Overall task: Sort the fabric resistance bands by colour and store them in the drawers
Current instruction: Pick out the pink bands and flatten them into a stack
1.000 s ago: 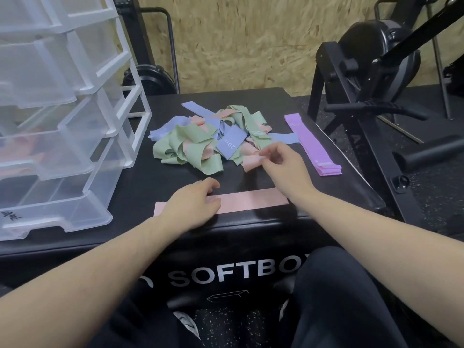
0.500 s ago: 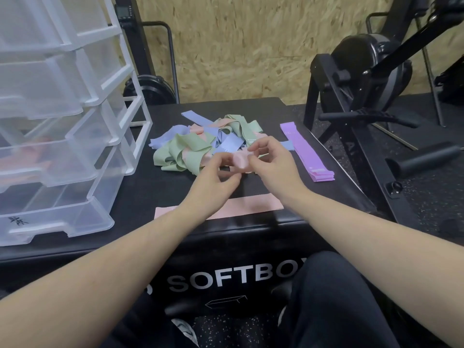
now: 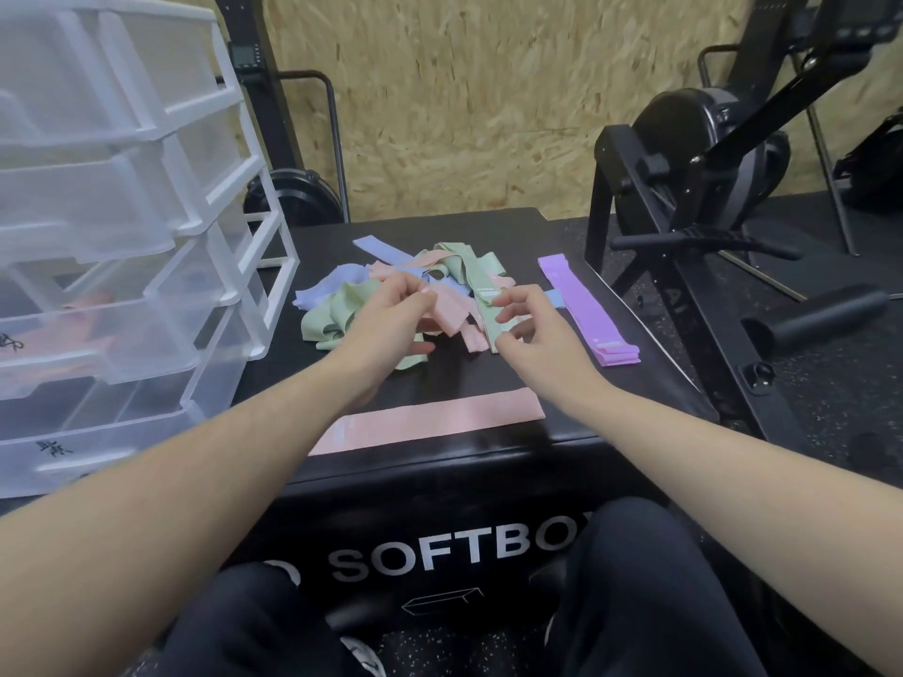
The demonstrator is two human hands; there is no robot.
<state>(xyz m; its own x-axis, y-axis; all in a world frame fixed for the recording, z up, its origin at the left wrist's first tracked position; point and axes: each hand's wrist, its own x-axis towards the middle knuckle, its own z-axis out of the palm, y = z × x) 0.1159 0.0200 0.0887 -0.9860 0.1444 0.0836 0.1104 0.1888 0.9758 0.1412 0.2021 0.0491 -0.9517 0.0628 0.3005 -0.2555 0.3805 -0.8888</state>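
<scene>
A tangled pile of green, blue and pink fabric bands (image 3: 342, 305) lies in the middle of the black soft box (image 3: 459, 383). My left hand (image 3: 391, 320) is raised over the pile and pinches a pink band (image 3: 452, 317) that hangs down from its fingertips. Just to the right, my right hand (image 3: 530, 329) hovers with loosely spread fingers beside a green band (image 3: 483, 310) and grips nothing. One pink band (image 3: 430, 422) lies flat near the box's front edge. Purple bands (image 3: 586, 305) sit stacked at the right.
A clear plastic drawer unit (image 3: 210, 266) stands on the left with its drawers pulled out; one holds pink bands (image 3: 83, 329). A black exercise machine (image 3: 684, 197) stands to the right of the box. My knees are below the front edge.
My left hand left the flat pink band and joined the right hand at the pile. Both took up a pink band; now the left alone holds it and the right has let go.
</scene>
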